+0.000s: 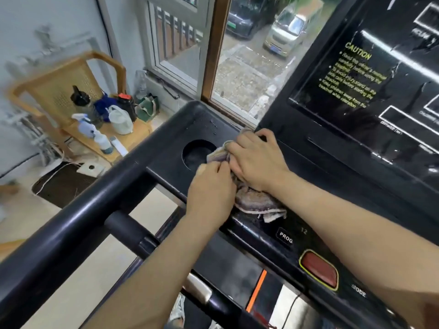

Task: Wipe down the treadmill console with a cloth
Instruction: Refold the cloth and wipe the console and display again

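The black treadmill console (356, 143) fills the right half of the view, with a glossy display panel carrying yellow caution text. A crumpled, striped grey-purple cloth (255, 201) lies on the console's left tray beside a round cup holder (198, 154). My left hand (210, 189) pinches the cloth's upper edge with curled fingers. My right hand (257, 160) lies on top of the cloth with its fingers bent over the bunched fabric, gripping it. Part of the cloth is hidden under both hands.
A thick black handrail (78, 222) runs diagonally across the lower left. A red stop button (319, 269) and a PROG key (285, 237) sit on the console's front edge. A wooden chair (71, 91) holds bottles and a spray bottle at left. A window (249, 55) is behind.
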Demonstrator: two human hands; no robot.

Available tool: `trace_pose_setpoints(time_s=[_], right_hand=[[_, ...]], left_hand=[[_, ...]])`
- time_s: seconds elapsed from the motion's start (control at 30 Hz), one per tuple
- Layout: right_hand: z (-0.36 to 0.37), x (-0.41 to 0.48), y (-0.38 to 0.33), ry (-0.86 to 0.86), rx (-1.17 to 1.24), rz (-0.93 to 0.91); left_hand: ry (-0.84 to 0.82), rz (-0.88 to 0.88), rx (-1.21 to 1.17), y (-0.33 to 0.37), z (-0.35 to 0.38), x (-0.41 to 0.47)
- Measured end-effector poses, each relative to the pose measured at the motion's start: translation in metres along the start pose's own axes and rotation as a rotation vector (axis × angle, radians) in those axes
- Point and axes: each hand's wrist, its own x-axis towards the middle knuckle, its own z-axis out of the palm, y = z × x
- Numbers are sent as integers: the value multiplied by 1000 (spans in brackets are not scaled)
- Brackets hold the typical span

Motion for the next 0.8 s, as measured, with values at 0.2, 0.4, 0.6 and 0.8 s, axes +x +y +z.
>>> trace_pose_setpoints(time_s=[0.2,0.4,0.6,0.8], right_hand=[[0,-6,-18,56,47,22],[12,-23,-15,104,210,66],[19,-19,-9,249,194,337],[13,-30,-3,235,208,236]], left_hand=[[-82,-11,102,-6,-8,-3],[-46,-13,47,8,-9,14],[-56,183,-14,13,25,101],[-99,163,0,11,14,82]])
